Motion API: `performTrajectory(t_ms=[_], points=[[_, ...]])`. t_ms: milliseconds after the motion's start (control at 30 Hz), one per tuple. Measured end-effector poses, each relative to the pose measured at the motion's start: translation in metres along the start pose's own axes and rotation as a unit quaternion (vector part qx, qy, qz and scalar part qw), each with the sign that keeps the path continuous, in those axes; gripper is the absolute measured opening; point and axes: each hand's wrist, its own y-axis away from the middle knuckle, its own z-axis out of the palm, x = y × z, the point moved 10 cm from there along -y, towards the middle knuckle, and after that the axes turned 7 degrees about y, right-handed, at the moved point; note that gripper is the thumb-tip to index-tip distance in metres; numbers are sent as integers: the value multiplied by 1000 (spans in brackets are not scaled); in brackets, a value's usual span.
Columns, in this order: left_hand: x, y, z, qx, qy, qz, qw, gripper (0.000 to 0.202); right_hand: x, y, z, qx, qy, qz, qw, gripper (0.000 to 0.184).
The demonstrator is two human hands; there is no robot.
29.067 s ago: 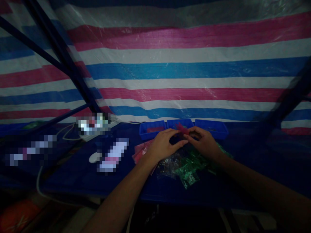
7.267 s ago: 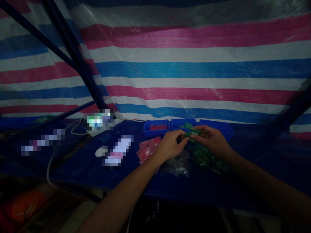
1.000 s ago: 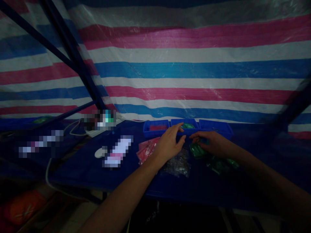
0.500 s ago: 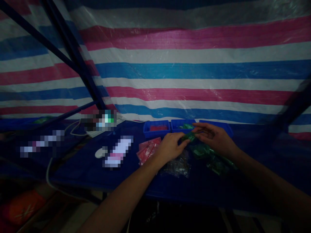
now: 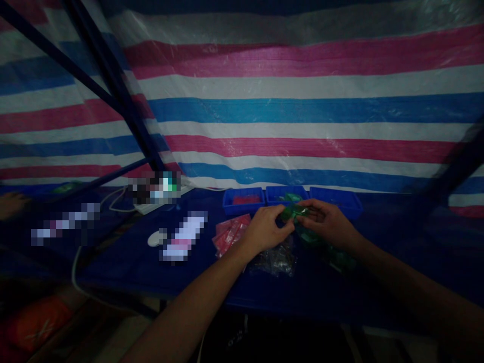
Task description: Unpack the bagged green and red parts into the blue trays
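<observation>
Between my two hands is a small green plastic bag (image 5: 294, 212), held above the blue table. My left hand (image 5: 266, 226) pinches its left side between thumb and fingers. The fingers of my right hand (image 5: 330, 222) close on its right side. Below the hands lie clear plastic bags (image 5: 278, 259) with dark contents I cannot make out. More green bags (image 5: 342, 258) rest under my right hand, partly hidden by it. Red bags (image 5: 231, 234) are fanned out by my left wrist.
Three blue trays stand behind my hands: a left tray (image 5: 244, 207) with red pieces, a middle tray (image 5: 270, 195) with green ones, a right tray (image 5: 353, 204). Further left are a blurred phone-like object (image 5: 185, 236), a white disc (image 5: 156, 238) and cables. Another person's hand (image 5: 13, 204) shows far left.
My right hand has come down from near the middle tray and closed in on the green bag, which looks more spread out. Another person's hand has appeared at the far left.
</observation>
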Motion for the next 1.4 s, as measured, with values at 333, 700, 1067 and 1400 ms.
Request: performTrajectory(t_ms=[333,700,1067,1400], points=[[-1,0,3,-17,18,-13,1000,13,-4,1,6,-9,-4,-6,1000,39],[8,0,4,-27,30,6,999,10,-13,6,16,-40,25,-38,998,37],[-5,1,-1,4,89,-28,996,31,-8,0,-14,88,103,-57,989,28],[-8,-1,-3,18,252,-40,967,38,-53,11,-6,87,298,-236,921,21]])
